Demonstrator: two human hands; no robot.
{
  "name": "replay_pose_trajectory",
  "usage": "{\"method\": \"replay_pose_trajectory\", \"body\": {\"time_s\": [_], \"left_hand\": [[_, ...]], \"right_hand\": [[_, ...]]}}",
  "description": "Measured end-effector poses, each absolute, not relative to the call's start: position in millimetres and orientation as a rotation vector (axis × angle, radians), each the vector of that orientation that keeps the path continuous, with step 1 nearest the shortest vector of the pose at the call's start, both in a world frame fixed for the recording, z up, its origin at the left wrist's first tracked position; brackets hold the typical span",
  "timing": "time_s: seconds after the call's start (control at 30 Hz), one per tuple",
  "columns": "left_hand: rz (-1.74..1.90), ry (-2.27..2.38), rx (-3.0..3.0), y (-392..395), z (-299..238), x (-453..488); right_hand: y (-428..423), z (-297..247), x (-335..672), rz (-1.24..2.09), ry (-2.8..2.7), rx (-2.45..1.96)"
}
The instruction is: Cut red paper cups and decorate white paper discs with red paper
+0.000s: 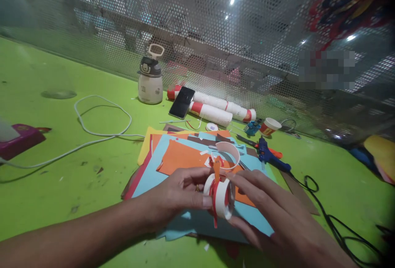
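In the head view a small round paper-cup craft (222,202), white with red bands and an orange paper strip (217,169) sticking up, is held above the stacked paper. My left hand (182,189) grips it from the left, thumb across its front. From the right, my right hand (271,210) holds its rim between the fingertips above and the thumb below. Beneath lie an orange sheet (182,157) and light blue paper (148,177). Just beyond the craft is a white cut paper ring (233,154) with red and white scraps.
A blue glue gun (270,154) lies to the right, its black cord (327,214) trailing forward. Stacked paper cups (212,113), a phone (182,102), a bottle (150,85) and an upright cup (270,127) stand or lie at the back. A white cable (101,138) crosses the left.
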State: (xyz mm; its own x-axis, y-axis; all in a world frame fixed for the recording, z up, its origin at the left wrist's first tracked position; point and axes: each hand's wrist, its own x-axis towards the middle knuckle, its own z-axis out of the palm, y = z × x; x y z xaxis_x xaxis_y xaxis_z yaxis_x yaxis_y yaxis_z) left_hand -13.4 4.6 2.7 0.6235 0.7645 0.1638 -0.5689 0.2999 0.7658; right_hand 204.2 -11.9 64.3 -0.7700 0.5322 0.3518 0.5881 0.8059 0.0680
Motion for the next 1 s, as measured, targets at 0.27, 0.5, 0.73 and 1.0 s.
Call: {"method": "replay_pose_trajectory", "body": {"time_s": [0.27,0.5,0.73,1.0], "left_hand": [[0.882,0.273,0.917,6.3,1.6,-14.2],[0.835,0.306,0.958,6.3,3.3,-17.9],[0.847,0.291,0.951,6.7,5.1,-17.5],[0.802,0.31,0.944,4.6,8.4,-18.6]], "right_hand": [[-12.0,61.0,204.0,-0.216,-2.628,-0.856],[-12.7,64.2,199.4,-0.23,-2.639,-0.854],[-15.4,64.8,199.7,-0.222,-2.631,-0.805],[-13.1,62.2,203.2,-0.203,-2.654,-0.821]]}}
